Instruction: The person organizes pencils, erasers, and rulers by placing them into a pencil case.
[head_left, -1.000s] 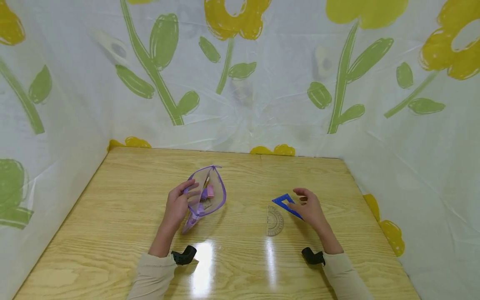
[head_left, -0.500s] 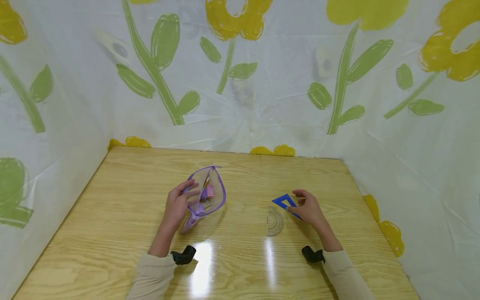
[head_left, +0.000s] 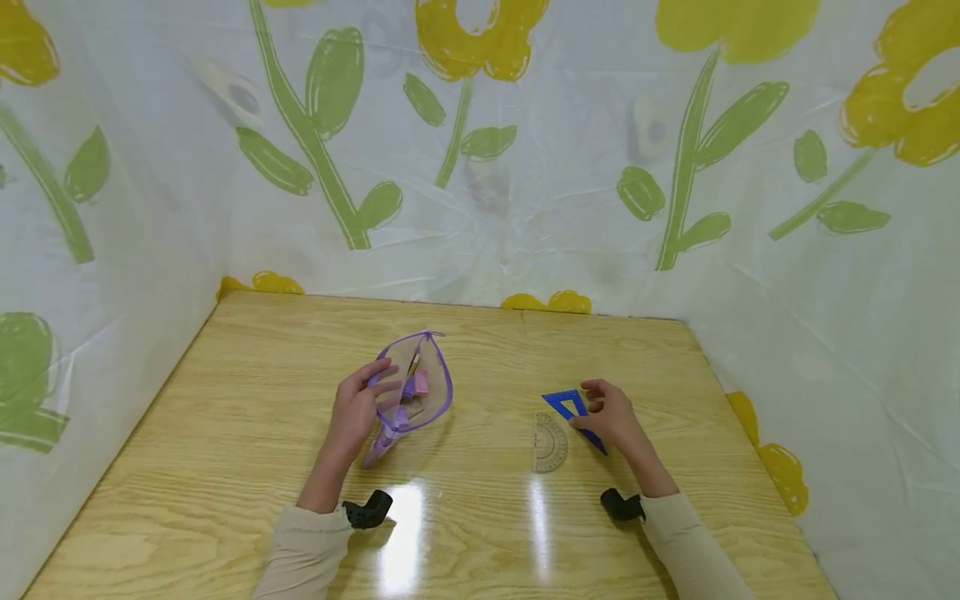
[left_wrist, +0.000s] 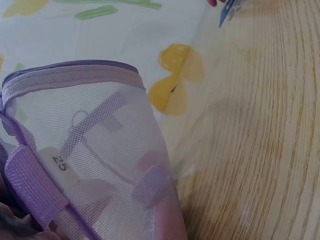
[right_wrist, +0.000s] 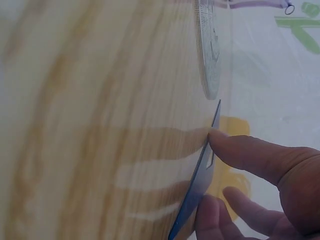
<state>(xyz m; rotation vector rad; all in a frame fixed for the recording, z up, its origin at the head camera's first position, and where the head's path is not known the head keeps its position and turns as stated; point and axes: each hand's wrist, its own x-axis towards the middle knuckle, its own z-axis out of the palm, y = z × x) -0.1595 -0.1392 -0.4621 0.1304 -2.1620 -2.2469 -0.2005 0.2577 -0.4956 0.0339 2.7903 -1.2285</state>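
My left hand (head_left: 354, 408) holds a see-through mesh pencil case (head_left: 451, 392) with purple edging, its mouth spread wide. Inside it show a pencil (head_left: 413, 364), a small pink block (head_left: 422, 382) and a purple piece (head_left: 408, 388). The left wrist view has the mesh side (left_wrist: 115, 150) close up, with a purple tab and a white tag reading 25. Over on the right, my right hand (head_left: 615, 421) pinches a blue set square (head_left: 570, 395) between thumb and fingers. From the right wrist, the set square (right_wrist: 192, 200) looks tilted, one corner near the tabletop.
A clear protractor (head_left: 550, 443) lies flat on the wooden table (head_left: 480, 517), just left of the set square. White sheeting (head_left: 525, 233) printed with flowers closes off the back and both sides. Dark wrist cameras (head_left: 367, 510) sit on both forearms.
The set square has turned under the right hand, its near corner swinging toward the person. The right fingers have drawn slightly left and in on it. The left hand and pencil case stay put.
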